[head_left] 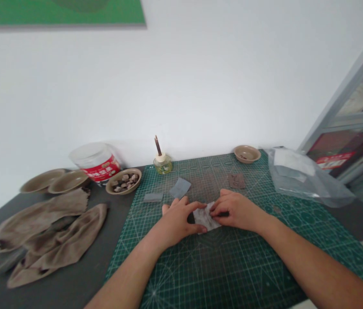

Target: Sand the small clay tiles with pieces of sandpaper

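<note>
A light grey, dark-smudged piece of sandpaper (205, 218) lies on the green cutting mat (233, 266). My left hand (177, 221) holds it down at its left side, thumb and index finger spread along its edges. At the sheet's right part, my right hand (237, 210) is closed in a pinch, fingertips against the surface. Whatever sits between those fingertips is small and mostly hidden. Just beyond my hands are two grey sheets (180, 188) and a brown square (236, 180) marked with handwritten figures.
Small stones fill a tan bowl (124, 181) at the left, beside a red-labelled plastic jar (96, 162) and two more bowls (68, 180). Brown cloths (62, 240) lie at far left. A reed bottle (163, 164), another bowl (247, 153) and a clear plastic bag (306, 178) stand along the back.
</note>
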The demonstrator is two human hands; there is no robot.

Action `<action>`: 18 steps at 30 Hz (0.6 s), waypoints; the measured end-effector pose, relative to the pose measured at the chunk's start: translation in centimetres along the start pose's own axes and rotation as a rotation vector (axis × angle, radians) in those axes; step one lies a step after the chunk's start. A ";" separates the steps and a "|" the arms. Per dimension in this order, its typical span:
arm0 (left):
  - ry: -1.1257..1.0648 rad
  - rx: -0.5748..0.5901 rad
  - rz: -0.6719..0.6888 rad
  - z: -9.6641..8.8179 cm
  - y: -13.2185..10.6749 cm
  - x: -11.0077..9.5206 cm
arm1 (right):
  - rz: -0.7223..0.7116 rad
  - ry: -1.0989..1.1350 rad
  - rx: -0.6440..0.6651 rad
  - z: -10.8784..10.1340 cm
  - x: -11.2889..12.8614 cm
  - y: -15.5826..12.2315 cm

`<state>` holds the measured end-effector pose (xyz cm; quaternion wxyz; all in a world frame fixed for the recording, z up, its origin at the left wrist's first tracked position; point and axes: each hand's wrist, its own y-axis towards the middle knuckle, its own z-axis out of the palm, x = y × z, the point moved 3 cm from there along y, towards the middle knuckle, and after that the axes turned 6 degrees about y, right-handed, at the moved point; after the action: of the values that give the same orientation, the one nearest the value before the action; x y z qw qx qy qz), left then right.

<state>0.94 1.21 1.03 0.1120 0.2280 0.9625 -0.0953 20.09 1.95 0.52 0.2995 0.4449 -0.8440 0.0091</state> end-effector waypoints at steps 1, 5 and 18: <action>0.002 0.000 0.000 0.0 0.0 0.0 | 0.014 -0.007 -0.009 -0.1 -0.1 0.0; 0.007 -0.004 0.005 0.1 0.0 0.1 | 0.029 -0.029 -0.031 -0.2 -0.3 0.2; 0.022 -0.021 0.013 0.3 0.0 0.3 | 0.019 -0.065 -0.055 0.4 0.6 0.5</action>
<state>0.79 1.28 0.65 0.1045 0.2341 0.9631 -0.0821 19.21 1.67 0.63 0.2839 0.4284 -0.8574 -0.0254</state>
